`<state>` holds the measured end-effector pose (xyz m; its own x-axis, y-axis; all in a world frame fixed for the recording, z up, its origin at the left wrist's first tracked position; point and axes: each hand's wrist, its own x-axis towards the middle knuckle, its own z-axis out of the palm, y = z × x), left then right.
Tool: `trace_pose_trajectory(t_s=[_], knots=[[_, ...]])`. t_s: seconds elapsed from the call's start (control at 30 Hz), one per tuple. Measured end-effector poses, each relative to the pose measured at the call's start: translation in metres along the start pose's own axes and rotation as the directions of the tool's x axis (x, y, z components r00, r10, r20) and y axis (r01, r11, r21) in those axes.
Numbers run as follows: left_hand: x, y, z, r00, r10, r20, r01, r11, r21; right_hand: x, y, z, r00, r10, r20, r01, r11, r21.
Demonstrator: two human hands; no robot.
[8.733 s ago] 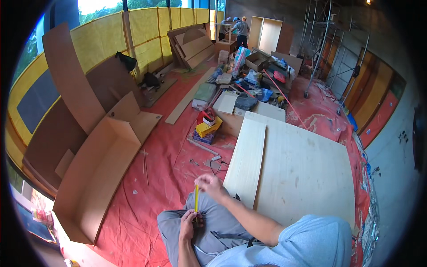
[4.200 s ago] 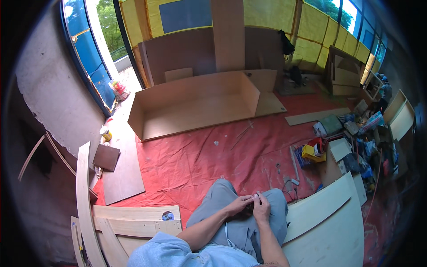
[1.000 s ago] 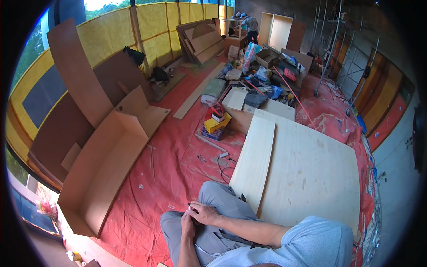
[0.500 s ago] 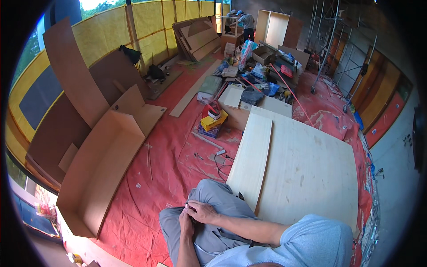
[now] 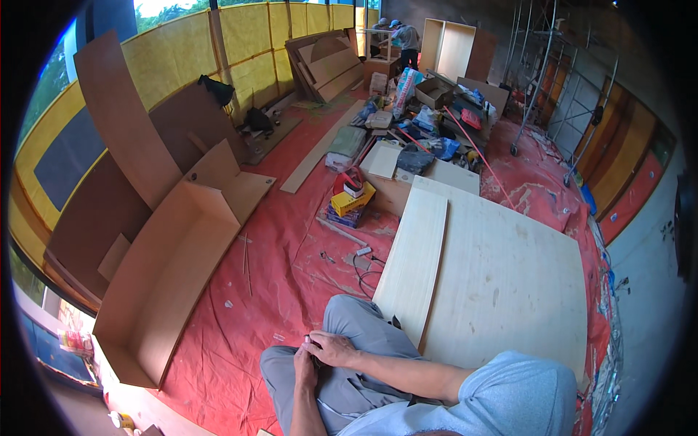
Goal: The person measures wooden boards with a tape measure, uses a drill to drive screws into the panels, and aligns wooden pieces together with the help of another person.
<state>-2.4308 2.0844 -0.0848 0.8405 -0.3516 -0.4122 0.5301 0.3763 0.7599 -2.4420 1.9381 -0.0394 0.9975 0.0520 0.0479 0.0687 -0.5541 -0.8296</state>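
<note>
My two hands meet above my lap, between the knees of my grey trousers (image 5: 363, 327). My left hand (image 5: 305, 367) is closed and upright, its fingertips pressed up against the other hand. Over it lies my right hand (image 5: 333, 349), bent at the wrist, fingers curled in a pinch. A tiny dark bit shows at the fingertips, too small to name. Just right of my knee is a narrow pale board (image 5: 414, 251), lying on a large pale wooden panel (image 5: 509, 276).
An open-topped wooden box (image 5: 163, 280) rests at left on the red floor sheet (image 5: 240, 341). Ahead sit a yellow carton (image 5: 353, 198), a cable (image 5: 369, 272) and a heap of bags and tools (image 5: 429, 138). Scaffolding (image 5: 538, 80) stands far right; two people (image 5: 404, 38) work at the back.
The whole view has shifted very slightly. My hands stay together in nearly the same pose, with only small movement at the fingertips.
</note>
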Motion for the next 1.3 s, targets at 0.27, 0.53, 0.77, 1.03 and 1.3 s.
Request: trace_pose_trajectory(t_s=[0.27,0.53,0.77,1.03,1.3], knots=[[0.003,-0.002,0.002,1.000,0.012,0.025,-0.011,0.998,-0.062,-0.002,-0.004,-0.004,0.999,0.053,0.012,-0.052,0.998,-0.039],[0.005,-0.009,-0.007,1.000,-0.005,-0.017,0.004,0.999,-0.050,-0.003,-0.005,0.001,0.999,-0.011,-0.051,0.007,0.998,-0.060],[0.006,-0.013,-0.007,0.994,-0.043,-0.101,0.041,0.999,-0.019,-0.002,0.004,0.007,0.999,-0.013,-0.033,0.010,0.996,-0.094],[0.013,-0.023,-0.002,0.990,0.115,-0.077,-0.106,0.988,0.109,0.006,0.007,0.000,0.997,-0.070,0.034,0.075,0.982,-0.171],[0.013,-0.017,0.003,0.993,0.099,-0.058,-0.091,0.988,0.125,0.006,-0.005,-0.006,0.998,-0.034,0.052,0.043,0.981,-0.190]])
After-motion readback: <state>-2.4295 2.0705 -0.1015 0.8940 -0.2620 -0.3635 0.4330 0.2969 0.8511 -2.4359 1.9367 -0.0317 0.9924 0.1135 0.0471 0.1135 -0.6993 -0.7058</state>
